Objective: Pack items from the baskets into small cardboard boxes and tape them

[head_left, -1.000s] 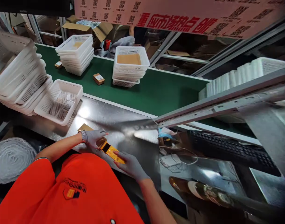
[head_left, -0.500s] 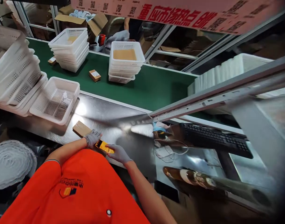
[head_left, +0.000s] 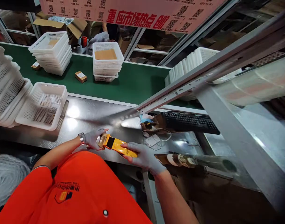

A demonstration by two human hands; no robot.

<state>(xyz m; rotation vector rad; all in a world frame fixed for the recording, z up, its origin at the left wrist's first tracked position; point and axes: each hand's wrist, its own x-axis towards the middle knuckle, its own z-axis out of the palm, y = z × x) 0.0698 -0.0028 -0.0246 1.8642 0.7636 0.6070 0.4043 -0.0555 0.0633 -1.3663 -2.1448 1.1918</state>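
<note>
My left hand (head_left: pixel 94 139), in a grey glove with a metal watch strap at the wrist, is closed on a small brown cardboard box (head_left: pixel 101 140) that is tilted on edge and partly covered by the fingers. My right hand (head_left: pixel 145 157), also gloved, grips a yellow handheld tool (head_left: pixel 123 148) with a black patch near its far end. Its exact kind is not clear. That end meets or overlaps the box in front of my body, over the near edge of the metal table (head_left: pixel 91 109).
Left on the table stands a white basket (head_left: pixel 52 116) with a packet inside, beside stacked baskets (head_left: pixel 4 90). Basket stacks (head_left: pixel 108 67) and a labelled small box (head_left: pixel 80 77) sit on the green belt (head_left: pixel 137 84). A metal post (head_left: pixel 235 130), keyboard (head_left: pixel 189 121) and brown rolls (head_left: pixel 164 158) are right.
The box has been lifted from the table and turned in my left hand. My right hand has moved right with the yellow tool, which now shows more of its length. The view has shifted right.
</note>
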